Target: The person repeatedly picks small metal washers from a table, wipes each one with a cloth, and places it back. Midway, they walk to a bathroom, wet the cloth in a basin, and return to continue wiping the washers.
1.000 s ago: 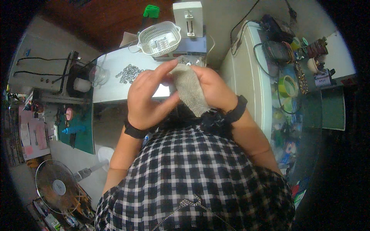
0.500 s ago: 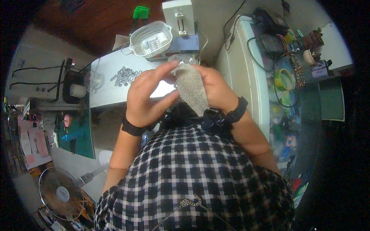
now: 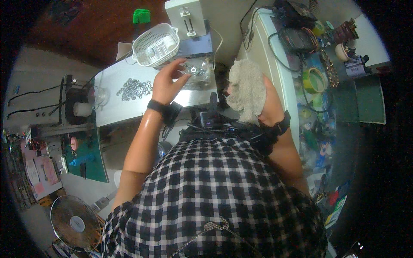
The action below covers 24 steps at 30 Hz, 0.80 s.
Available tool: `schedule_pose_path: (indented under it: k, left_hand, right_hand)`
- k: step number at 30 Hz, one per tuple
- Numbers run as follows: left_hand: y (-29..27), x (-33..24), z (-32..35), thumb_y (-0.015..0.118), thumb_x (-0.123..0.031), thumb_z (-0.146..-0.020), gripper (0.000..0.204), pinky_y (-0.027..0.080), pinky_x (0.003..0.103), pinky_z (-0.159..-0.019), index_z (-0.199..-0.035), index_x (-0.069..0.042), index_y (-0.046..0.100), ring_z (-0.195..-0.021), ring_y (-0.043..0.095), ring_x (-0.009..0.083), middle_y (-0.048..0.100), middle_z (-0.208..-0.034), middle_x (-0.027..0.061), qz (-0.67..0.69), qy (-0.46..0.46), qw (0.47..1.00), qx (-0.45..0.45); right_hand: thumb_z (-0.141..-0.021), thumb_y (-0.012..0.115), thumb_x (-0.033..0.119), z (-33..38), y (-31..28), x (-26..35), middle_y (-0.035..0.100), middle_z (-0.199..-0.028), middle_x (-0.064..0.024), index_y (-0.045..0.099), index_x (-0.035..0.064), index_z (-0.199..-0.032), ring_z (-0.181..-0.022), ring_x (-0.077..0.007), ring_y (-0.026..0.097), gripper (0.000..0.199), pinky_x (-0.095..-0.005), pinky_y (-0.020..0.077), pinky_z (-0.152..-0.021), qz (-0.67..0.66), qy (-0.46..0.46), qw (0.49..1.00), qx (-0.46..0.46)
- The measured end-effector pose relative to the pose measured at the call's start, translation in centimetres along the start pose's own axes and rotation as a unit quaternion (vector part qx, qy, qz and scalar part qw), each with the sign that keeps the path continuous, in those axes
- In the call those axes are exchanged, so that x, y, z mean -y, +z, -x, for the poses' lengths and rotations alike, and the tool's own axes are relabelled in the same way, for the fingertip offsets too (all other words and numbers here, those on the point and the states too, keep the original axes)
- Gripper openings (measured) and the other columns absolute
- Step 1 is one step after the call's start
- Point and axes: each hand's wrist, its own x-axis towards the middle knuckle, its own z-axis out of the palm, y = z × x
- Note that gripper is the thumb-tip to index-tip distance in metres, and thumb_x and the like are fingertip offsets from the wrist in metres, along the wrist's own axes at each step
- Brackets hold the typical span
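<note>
Both the left hand (image 3: 167, 84) and the right hand (image 3: 272, 101) are working well apart, each at its own thing. On the left, the thumb and forefinger are standing parted at the near edge of a clear plastic bag (image 3: 203, 81), and they are seemingly gripping nothing. On the right, the hand is grasping a grey cloth (image 3: 246, 90), its fingers mostly hiding behind the fabric. That cloth is hanging off the right end of the white table (image 3: 116, 109), beside a pale cabinet (image 3: 262, 51).

Small shiny metal parts (image 3: 193, 69) are showing at the bag, just beyond the thumb tip. By my judgement, a picking step is in hand, with 1 hand fetching and 1 hand holding the cloth ready. The next move is probably calling for the left thumb and forefinger to pinch 1 part while the right is holding the cloth steady.

The cloth's long axis is running nearly straight away from the body: its broad end is pointing forward, its narrower end back toward the checked shirt (image 3: 215, 185).
</note>
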Motion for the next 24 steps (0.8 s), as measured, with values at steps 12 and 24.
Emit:
schedule_pose_path:
  k: [12, 24]
  left_hand:
    - [-0.7, 10.3, 2.7, 0.066, -0.008, -0.083, 0.036, 0.056, 0.033, -0.077, -0.118, -0.012, 0.064, -0.091, 0.067, 0.0218, 0.063, -0.113, 0.0126, -0.082, -0.075, 0.992, -0.051]
    - [-4.3, 19.6, 9.9, 0.067, -0.022, -0.083, 0.045, 0.052, 0.039, -0.086, -0.126, -0.011, 0.059, -0.099, 0.065, 0.0277, 0.062, -0.117, 0.0163, -0.204, -0.206, 0.955, -0.066]
  right_hand:
    - [-0.097, 0.052, 0.023, -1.1, -0.3, 3.3, 0.059, -0.095, -0.0099, 0.052, 0.0031, -0.113, -0.074, -0.0183, 0.055, 0.025, -0.0293, 0.048, -0.063, 0.045, -0.008, 0.921, 0.386]
    - [-0.097, 0.052, 0.024, -0.9, 3.5, 0.6, 0.058, -0.098, -0.0107, 0.051, 0.003, -0.115, -0.078, -0.0198, 0.056, 0.028, -0.0313, 0.049, -0.066, 0.247, -0.016, 0.88, 0.404]
